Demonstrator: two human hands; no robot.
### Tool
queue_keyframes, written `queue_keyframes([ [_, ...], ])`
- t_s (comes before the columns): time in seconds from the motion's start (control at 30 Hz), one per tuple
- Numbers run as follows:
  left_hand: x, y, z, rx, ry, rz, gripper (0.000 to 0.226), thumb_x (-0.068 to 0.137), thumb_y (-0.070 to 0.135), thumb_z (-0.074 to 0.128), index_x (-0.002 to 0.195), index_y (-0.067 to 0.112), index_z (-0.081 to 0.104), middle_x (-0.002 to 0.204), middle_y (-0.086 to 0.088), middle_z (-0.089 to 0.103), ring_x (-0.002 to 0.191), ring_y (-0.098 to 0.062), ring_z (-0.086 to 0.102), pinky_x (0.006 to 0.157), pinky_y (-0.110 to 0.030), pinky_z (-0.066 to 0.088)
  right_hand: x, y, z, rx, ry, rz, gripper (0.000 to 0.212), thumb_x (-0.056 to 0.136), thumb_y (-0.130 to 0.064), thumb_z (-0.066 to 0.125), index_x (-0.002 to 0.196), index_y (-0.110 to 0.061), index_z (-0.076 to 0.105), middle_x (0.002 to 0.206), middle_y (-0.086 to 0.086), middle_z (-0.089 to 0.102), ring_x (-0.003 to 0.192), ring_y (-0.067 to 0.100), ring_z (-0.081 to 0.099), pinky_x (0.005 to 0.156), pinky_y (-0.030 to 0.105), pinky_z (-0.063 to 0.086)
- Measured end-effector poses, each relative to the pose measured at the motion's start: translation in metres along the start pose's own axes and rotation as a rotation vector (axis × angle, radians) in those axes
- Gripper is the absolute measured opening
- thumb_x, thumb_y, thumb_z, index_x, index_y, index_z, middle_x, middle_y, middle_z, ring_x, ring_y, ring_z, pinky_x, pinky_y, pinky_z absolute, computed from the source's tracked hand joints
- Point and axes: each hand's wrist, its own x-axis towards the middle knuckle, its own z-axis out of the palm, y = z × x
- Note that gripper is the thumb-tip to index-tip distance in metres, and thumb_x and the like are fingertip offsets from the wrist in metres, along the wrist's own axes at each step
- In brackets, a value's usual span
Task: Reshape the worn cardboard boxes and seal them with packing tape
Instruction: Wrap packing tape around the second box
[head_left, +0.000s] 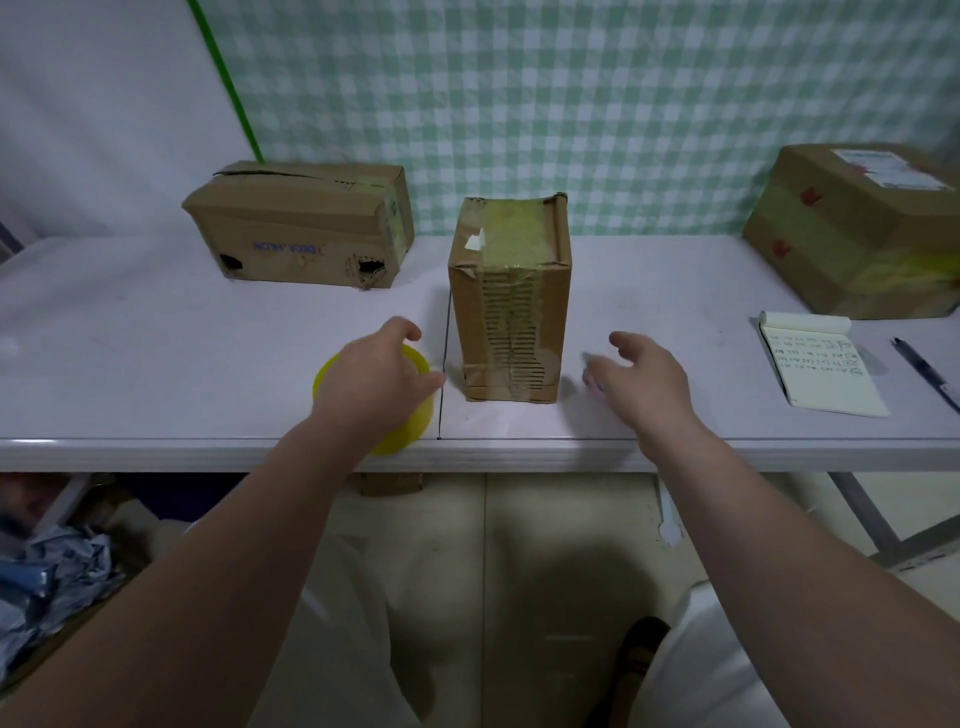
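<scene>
Head view: a tall cardboard box (509, 306) stands upright near the front edge of the white counter (675, 291), its top and front face covered in yellowish tape. Both hands flank it without touching. The left hand (376, 384) hangs over a yellow tape roll (408, 436) lying flat, its fingers loosely curved and gripping nothing. The right hand (644, 379) has its fingers (623, 340) spread and relaxed, holding nothing. A torn long box (296, 234) sits back left and a taped box (852, 234) far right, with a notepad (821, 369) and pen (924, 371) in front of it.
</scene>
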Motion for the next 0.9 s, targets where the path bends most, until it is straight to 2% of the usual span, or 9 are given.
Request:
queue_keyframes([
  [0.13, 0.002, 0.018, -0.024, -0.143, 0.204, 0.191, 0.064, 0.072, 0.054, 0.072, 0.123, 0.021, 0.05, 0.104, 0.003, 0.054, 0.093, -0.014, 0.051, 0.075, -0.028, 0.038, -0.004, -0.026, -0.007, 0.113, 0.18, -0.236, 0.029, 0.093, -0.028, 0.055, 0.119, -0.021, 0.064, 0.117, -0.009, 0.063, 0.113, 0.009, 0.053, 0.095, 0.022, 0.039],
  [0.23, 0.012, 0.036, -0.033, -0.151, 0.258, 0.362, 0.07, 0.074, 0.056, 0.07, 0.132, 0.022, 0.048, 0.128, 0.001, 0.049, 0.117, -0.015, 0.043, 0.096, -0.027, 0.032, -0.006, -0.05, -0.007, 0.134, 0.186, -0.44, 0.026, 0.095, -0.032, 0.052, 0.117, -0.028, 0.065, 0.106, -0.021, 0.059, 0.117, 0.009, 0.046, 0.098, 0.03, 0.042],
  [0.3, 0.025, 0.047, -0.032, -0.059, 0.254, 0.456, 0.072, 0.075, 0.061, 0.065, 0.134, 0.023, 0.049, 0.134, 0.002, 0.049, 0.126, -0.019, 0.039, 0.1, -0.028, 0.027, -0.003, -0.061, -0.005, 0.06, 0.148, -0.56, 0.03, 0.096, -0.035, 0.049, 0.121, -0.031, 0.064, 0.113, -0.02, 0.059, 0.119, 0.012, 0.042, 0.099, 0.031, 0.04],
  [0.37, 0.036, 0.052, -0.026, 0.016, 0.236, 0.521, 0.075, 0.073, 0.07, 0.057, 0.13, 0.022, 0.054, 0.132, 0.001, 0.054, 0.124, -0.023, 0.043, 0.101, -0.03, 0.029, 0.003, -0.067, -0.002, -0.038, 0.098, -0.633, 0.032, 0.097, -0.036, 0.048, 0.126, -0.031, 0.061, 0.131, -0.016, 0.056, 0.121, 0.016, 0.039, 0.096, 0.023, 0.032],
  [0.5, 0.043, 0.051, -0.014, -0.012, 0.278, 0.566, 0.075, 0.071, 0.069, 0.052, 0.124, 0.017, 0.062, 0.126, -0.004, 0.06, 0.118, -0.027, 0.049, 0.098, -0.025, 0.027, 0.012, -0.064, 0.0, -0.106, 0.044, -0.68, 0.041, 0.094, -0.049, 0.043, 0.128, -0.033, 0.06, 0.143, -0.012, 0.048, 0.122, 0.015, 0.038, 0.089, 0.01, 0.024],
  [0.6, 0.044, 0.048, -0.009, -0.006, 0.308, 0.595, 0.074, 0.069, 0.065, 0.058, 0.122, 0.014, 0.063, 0.125, -0.007, 0.061, 0.115, -0.03, 0.051, 0.097, -0.026, 0.028, 0.014, -0.059, 0.0, -0.129, 0.048, -0.702, 0.059, 0.082, -0.065, 0.039, 0.128, -0.034, 0.059, 0.144, -0.014, 0.047, 0.119, 0.011, 0.038, 0.092, 0.019, 0.033],
  [0.7, 0.043, 0.046, -0.007, 0.037, 0.32, 0.62, 0.076, 0.067, 0.062, 0.06, 0.122, 0.011, 0.062, 0.126, -0.009, 0.06, 0.116, -0.031, 0.052, 0.097, -0.033, 0.035, 0.015, -0.058, 0.003, -0.164, 0.068, -0.713, 0.066, 0.074, -0.071, 0.044, 0.127, -0.033, 0.058, 0.145, -0.013, 0.046, 0.12, 0.013, 0.04, 0.092, 0.027, 0.041],
  [0.83, 0.044, 0.043, -0.008, 0.091, 0.321, 0.655, 0.08, 0.065, 0.064, 0.057, 0.124, 0.01, 0.06, 0.127, -0.009, 0.06, 0.117, -0.033, 0.052, 0.094, -0.042, 0.042, 0.016, -0.06, 0.009, -0.235, 0.09, -0.75, 0.07, 0.07, -0.071, 0.05, 0.122, -0.025, 0.058, 0.143, -0.006, 0.047, 0.123, 0.019, 0.043, 0.091, 0.024, 0.031],
  [0.9, 0.045, 0.042, -0.009, 0.107, 0.301, 0.661, 0.081, 0.064, 0.063, 0.063, 0.126, 0.011, 0.058, 0.128, -0.008, 0.059, 0.119, -0.033, 0.051, 0.094, -0.043, 0.043, 0.015, -0.06, 0.011, -0.233, 0.098, -0.748, 0.069, 0.07, -0.068, 0.057, 0.122, -0.022, 0.058, 0.144, -0.004, 0.046, 0.124, 0.019, 0.043, 0.091, 0.024, 0.03],
])
